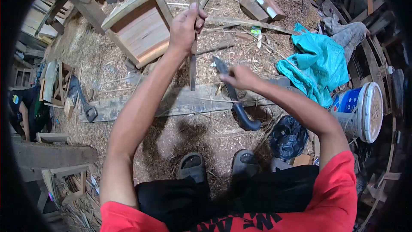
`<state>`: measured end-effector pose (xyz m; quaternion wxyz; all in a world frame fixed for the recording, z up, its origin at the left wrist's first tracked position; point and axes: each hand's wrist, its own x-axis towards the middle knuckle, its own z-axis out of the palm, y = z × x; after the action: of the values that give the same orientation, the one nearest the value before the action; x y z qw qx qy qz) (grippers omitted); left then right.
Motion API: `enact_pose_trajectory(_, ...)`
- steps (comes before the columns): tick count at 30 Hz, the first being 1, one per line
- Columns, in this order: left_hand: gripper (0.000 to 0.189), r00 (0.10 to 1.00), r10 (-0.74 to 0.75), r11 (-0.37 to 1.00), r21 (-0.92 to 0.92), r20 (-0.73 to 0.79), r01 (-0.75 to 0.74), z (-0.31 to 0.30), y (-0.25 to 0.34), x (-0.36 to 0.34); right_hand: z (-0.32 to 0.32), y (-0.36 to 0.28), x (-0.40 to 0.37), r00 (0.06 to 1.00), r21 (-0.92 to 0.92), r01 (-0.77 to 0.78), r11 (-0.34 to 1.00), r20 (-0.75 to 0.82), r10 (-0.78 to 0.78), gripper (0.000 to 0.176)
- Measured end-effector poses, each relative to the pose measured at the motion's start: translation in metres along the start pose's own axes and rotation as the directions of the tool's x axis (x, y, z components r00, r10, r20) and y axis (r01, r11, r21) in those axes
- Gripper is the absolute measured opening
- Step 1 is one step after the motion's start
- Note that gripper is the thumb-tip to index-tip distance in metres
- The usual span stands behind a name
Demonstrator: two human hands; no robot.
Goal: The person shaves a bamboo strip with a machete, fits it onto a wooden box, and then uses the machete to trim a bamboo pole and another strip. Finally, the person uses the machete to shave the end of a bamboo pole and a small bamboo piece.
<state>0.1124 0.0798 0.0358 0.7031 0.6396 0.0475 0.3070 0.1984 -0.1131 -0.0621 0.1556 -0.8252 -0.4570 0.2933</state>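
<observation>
Wooden strip (192, 68) being held upright, lower end on plank (201, 101); left hand (185, 26) fingers being clenched around strip, well above plank. Knife (232, 93) being gripped in closed right hand (241, 77) fingers, just above plank. Shaving step judged in hand; next: blade being set against strip edge.

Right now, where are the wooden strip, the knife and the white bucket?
wooden strip (192, 74): head view, its lower end.
knife (247, 120): head view, its black handle.
white bucket (362, 105): head view, its side wall.
</observation>
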Motion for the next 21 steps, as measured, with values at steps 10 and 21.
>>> enact_pose_trajectory(10, 0.058, 0.998, -0.03, 0.996, -0.086, 0.054, 0.034, -0.005, 0.021, -0.021, 0.079, 0.047, -0.059, 1.0, -0.147, -0.009, 0.989, -0.002, 0.009, 0.047)
enact_pose_trajectory(21, 0.064, 1.0, -0.004, 0.983, -0.183, 0.0, 0.003, -0.035, 0.036, -0.037, 0.022, 0.042, -0.038, 0.871, 0.186, -0.341, 0.922, -0.308, 0.384, 0.061)
